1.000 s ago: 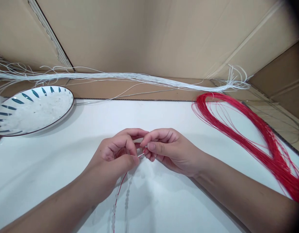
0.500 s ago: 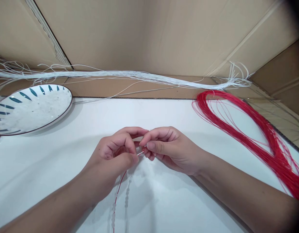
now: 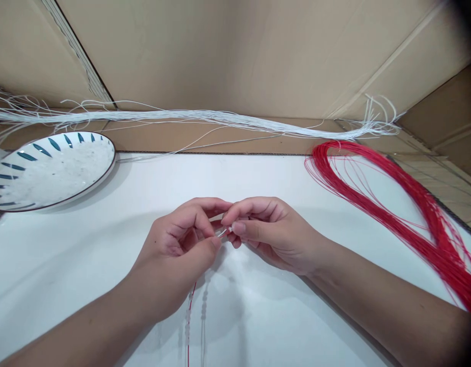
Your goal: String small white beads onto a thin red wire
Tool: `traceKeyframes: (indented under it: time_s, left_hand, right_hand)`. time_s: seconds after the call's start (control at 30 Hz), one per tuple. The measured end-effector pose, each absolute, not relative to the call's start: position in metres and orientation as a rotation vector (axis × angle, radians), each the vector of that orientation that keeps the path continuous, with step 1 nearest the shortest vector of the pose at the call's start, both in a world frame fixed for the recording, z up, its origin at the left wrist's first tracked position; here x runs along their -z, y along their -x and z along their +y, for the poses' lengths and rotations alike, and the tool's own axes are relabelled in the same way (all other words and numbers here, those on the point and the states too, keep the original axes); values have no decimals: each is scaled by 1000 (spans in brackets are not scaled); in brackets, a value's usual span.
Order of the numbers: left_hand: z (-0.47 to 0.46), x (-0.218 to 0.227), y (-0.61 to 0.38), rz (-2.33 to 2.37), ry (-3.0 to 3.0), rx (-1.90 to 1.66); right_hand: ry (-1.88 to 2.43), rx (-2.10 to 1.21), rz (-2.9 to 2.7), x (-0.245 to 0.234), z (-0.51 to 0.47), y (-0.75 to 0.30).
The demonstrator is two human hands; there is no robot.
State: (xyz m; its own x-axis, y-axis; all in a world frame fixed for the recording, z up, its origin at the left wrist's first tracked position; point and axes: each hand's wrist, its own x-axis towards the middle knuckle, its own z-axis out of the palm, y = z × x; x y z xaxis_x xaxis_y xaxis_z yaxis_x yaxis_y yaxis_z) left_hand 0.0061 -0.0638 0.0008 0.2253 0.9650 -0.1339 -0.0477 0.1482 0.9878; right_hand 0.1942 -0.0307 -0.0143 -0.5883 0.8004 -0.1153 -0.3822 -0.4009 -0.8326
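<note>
My left hand [image 3: 177, 250] and my right hand [image 3: 266, 232] meet above the middle of the white surface [image 3: 86, 244], fingertips touching. Both pinch a thin red cord [image 3: 189, 316] that hangs down toward me from between the fingers. Small translucent white beads [image 3: 188, 318] sit on that cord below my left hand. A short pale piece shows between the thumbs; I cannot tell what it is.
A white plate [image 3: 48, 171] with blue leaf marks lies at the left. A bundle of red cords [image 3: 395, 204] loops at the right. A long bundle of white cords [image 3: 220, 120] runs along the back, in front of cardboard walls [image 3: 235, 56].
Both hands have risen slightly and closed tighter together. The beaded cord below my left hand has shifted a little to the right.
</note>
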Motion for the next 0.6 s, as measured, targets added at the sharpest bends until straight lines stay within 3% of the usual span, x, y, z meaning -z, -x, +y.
traceKeyframes:
  time_s: [0.6]
  left_hand:
    - [-67, -1, -8, 1052, -1289, -1040]
  right_hand:
    - [655, -2007, -1008, 13, -32, -192]
